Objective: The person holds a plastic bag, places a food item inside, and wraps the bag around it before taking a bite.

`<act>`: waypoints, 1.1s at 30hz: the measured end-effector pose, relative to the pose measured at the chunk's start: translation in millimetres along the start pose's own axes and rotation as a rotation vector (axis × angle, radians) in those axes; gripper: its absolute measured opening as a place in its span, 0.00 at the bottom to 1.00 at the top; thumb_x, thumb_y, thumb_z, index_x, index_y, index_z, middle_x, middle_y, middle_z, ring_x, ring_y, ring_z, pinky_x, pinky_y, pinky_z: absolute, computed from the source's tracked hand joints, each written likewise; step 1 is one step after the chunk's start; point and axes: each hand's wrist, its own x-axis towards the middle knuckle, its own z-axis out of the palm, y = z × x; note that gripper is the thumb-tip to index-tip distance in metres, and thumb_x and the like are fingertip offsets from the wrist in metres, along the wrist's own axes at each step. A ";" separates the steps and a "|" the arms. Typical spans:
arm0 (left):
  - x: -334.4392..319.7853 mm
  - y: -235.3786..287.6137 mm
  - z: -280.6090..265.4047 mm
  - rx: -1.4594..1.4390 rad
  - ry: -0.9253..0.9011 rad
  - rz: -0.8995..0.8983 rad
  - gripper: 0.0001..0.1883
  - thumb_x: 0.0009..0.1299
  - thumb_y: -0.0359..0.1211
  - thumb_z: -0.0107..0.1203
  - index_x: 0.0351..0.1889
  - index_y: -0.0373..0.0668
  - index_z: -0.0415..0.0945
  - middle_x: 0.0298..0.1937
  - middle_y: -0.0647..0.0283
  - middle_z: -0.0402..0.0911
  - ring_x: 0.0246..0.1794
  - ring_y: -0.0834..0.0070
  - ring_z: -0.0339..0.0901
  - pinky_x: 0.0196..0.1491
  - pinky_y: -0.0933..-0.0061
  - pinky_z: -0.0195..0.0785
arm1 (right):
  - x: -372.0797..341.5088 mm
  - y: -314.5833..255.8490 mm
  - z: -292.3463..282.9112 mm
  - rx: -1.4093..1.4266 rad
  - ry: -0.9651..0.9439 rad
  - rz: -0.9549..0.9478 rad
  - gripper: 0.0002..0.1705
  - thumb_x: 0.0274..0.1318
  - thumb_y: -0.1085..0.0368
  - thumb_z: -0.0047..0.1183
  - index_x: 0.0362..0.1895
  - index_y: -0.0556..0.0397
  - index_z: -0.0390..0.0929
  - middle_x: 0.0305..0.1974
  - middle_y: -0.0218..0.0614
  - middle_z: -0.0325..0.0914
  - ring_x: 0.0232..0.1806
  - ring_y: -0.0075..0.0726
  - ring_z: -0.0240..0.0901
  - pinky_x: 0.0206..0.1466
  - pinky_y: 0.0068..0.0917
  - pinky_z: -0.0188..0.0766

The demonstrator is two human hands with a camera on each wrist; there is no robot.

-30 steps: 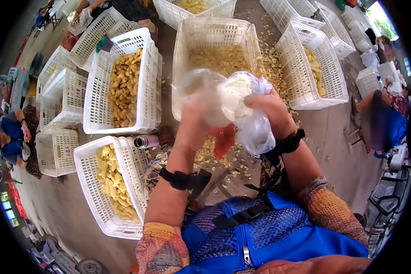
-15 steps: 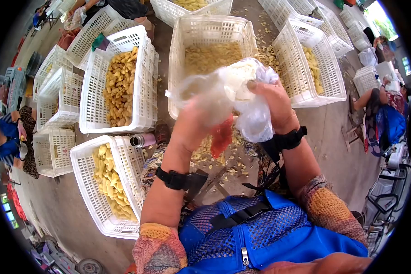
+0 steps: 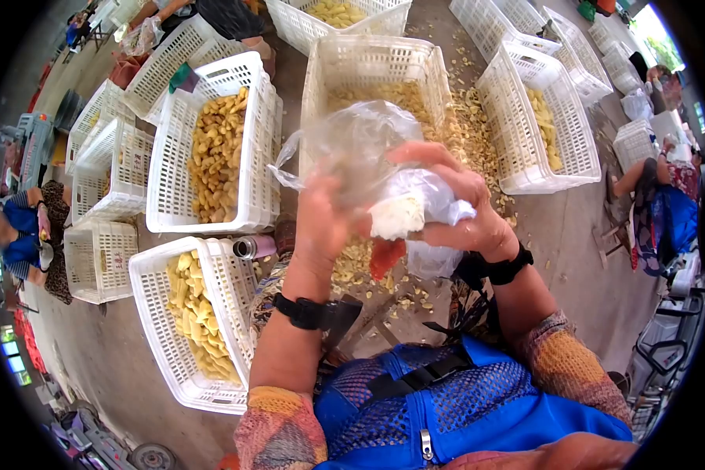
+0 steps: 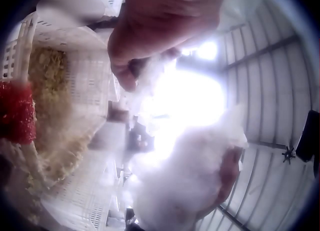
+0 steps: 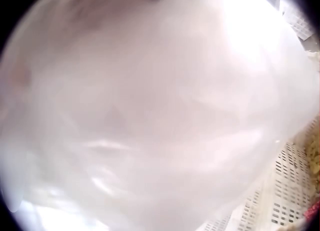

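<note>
In the head view my right hand (image 3: 466, 196) grips a white steamed bun (image 3: 397, 217) with a torn, spongy face, wrapped in thin plastic. My left hand (image 3: 325, 215), blurred, pinches a clear plastic bag (image 3: 372, 129) that billows up between the hands. From the left wrist, the left thumb and fingers (image 4: 127, 75) curl at the plastic, and the bun's wrapping (image 4: 185, 176) is a white blur below. Plastic (image 5: 150, 116) fills most of the right wrist view and hides the right hand's grip. A red mesh thing (image 3: 385, 258) shows under the hands.
A crate (image 3: 309, 102) of pale pieces stands ahead. To the left are a crate of unpeeled ginger (image 3: 218, 157) and a crate of peeled ginger (image 3: 192, 305), with a flask (image 3: 254, 247) beside them. Peelings (image 3: 470, 125) litter the floor; other people sit at both sides.
My right hand has turned over, its fingers now across the top of the wrapped bun. The bun has come lower and nearer me. The clear bag has spread wider above the hands.
</note>
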 end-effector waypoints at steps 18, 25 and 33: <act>1.9 -4.8 -4.0 -0.236 -0.126 -0.031 0.21 0.74 0.37 0.35 0.59 0.33 0.62 0.55 0.50 0.72 0.55 0.56 0.71 0.60 0.55 0.64 | -9.8 11.8 28.9 -0.154 -0.243 0.295 0.21 0.38 0.67 0.64 0.40 0.56 0.74 0.49 0.41 0.72 0.45 0.44 0.74 0.45 0.31 0.72; 4.1 -10.4 -6.8 0.085 -0.048 0.107 0.21 0.76 0.37 0.32 0.60 0.34 0.62 0.59 0.51 0.69 0.60 0.58 0.68 0.64 0.56 0.60 | -1.3 -5.5 12.6 0.474 0.253 0.652 0.29 0.43 0.70 0.65 0.53 0.55 0.74 0.41 0.33 0.79 0.39 0.27 0.76 0.43 0.22 0.72; -7.0 -10.1 10.2 -0.106 -0.047 0.025 0.19 0.75 0.35 0.35 0.60 0.38 0.63 0.59 0.56 0.70 0.59 0.65 0.69 0.61 0.63 0.63 | -1.5 20.6 22.0 0.069 0.343 0.762 0.22 0.46 0.63 0.62 0.48 0.55 0.77 0.40 0.36 0.78 0.37 0.29 0.75 0.40 0.25 0.71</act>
